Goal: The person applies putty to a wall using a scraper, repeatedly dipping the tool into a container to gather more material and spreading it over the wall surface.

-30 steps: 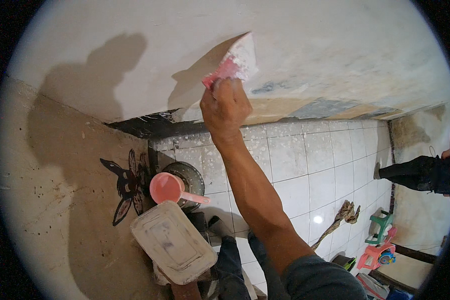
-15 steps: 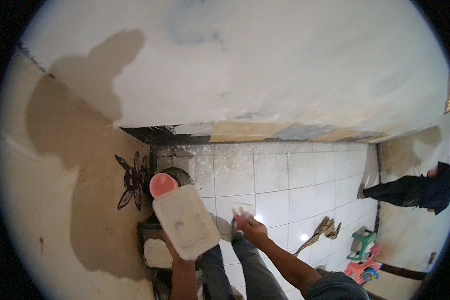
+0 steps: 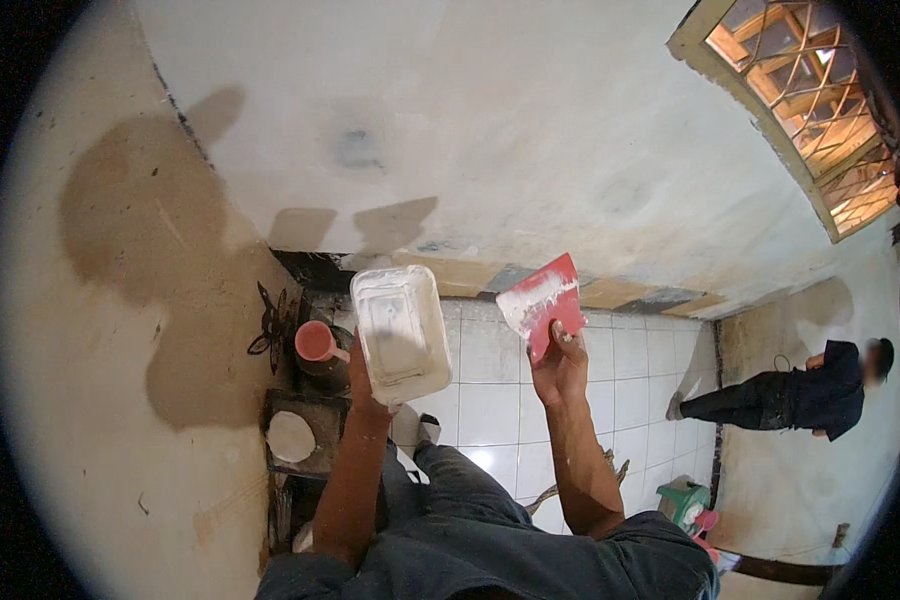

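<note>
Held up before the wall, a white rectangular plastic container [image 3: 405, 335] smeared with pale putty is gripped along its left and lower edge by my left hand [image 3: 365, 388]. Most of that hand's fingers are hidden behind it. My right hand [image 3: 560, 375] is closed round the narrow end of a red putty spreader [image 3: 552, 300], whose wide blade points up and carries a white smear of putty. Specks of putty show on the right fingers. Spreader and container are apart, and neither touches the white wall [image 3: 530, 150].
At the left, a pink dipper [image 3: 316, 341] sits on a dark bucket, near a dark stand [image 3: 335, 405] bearing a round pale lump [image 3: 290, 437]. A person [image 3: 800, 390] stands at the right. A green stool [image 3: 682, 503] and a lattice window [image 3: 810, 100] are also right.
Both hands have risen with the container and the spreader, the right one from low near my legs up in front of the wall. The view has tilted up, bringing more window in.
</note>
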Available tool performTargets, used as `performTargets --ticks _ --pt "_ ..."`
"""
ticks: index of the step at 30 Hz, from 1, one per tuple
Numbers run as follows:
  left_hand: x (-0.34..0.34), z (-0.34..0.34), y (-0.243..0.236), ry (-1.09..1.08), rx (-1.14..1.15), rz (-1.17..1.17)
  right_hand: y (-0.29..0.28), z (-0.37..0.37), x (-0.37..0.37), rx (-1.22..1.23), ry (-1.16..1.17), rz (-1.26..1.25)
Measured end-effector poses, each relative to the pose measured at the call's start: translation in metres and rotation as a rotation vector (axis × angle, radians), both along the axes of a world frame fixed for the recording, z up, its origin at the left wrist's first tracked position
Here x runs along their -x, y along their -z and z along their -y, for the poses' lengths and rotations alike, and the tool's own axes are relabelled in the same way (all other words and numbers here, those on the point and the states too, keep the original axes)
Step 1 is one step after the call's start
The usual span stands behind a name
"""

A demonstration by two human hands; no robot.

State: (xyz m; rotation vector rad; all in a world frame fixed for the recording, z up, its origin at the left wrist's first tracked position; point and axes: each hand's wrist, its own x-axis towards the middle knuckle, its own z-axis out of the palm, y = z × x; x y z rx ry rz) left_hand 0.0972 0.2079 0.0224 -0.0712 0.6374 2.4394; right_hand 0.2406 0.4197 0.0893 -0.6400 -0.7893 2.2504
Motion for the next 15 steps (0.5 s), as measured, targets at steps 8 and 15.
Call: performTargets --ticks 8,15 --pt "-0.032 -0.024 -0.053 0.113 -0.336 -0.256 -0.083 0.004 0.007 -0.367 -0.151 0.103" --pt "-0.018 -0.018 -0.081 0.106 -0.155 -0.120 -0.110 0.005 0.015 -0.833 -0.159 0.305"
